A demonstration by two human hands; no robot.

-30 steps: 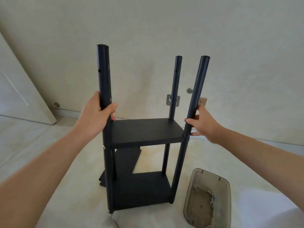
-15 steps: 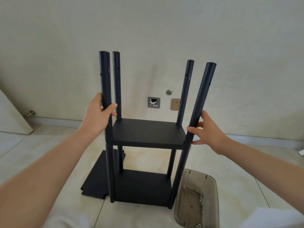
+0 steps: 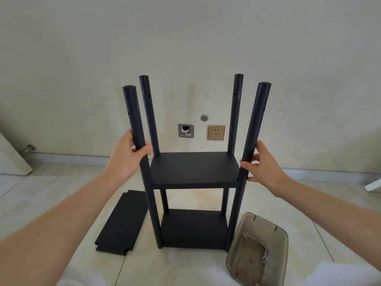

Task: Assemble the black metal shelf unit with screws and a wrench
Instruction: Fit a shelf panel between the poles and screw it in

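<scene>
The black metal shelf unit [image 3: 193, 170] stands upright on the tiled floor, with two shelves fixed between four posts that rise above the upper shelf. My left hand [image 3: 125, 159] grips the near left post [image 3: 135, 124] just above the upper shelf. My right hand [image 3: 261, 164] holds the near right post [image 3: 254, 124] at the same height, fingers curled round it. A loose black shelf panel [image 3: 121, 221] lies flat on the floor to the left of the unit. Small silver screws [image 3: 245, 237] and a metal wrench [image 3: 265, 254] lie in a smoky plastic tray [image 3: 282, 240] at the right.
The wall behind carries an open junction box [image 3: 186, 131], a gold socket [image 3: 216, 132] and a round cap [image 3: 204, 117]. A white door [image 3: 12, 162] with a stopper stands at the far left. A white object [image 3: 374, 185] lies at the right edge.
The shelf unit has turned to face me squarely and stands straighter; all four posts show now. The loose panel is fully uncovered at the left. Both hands keep their grips.
</scene>
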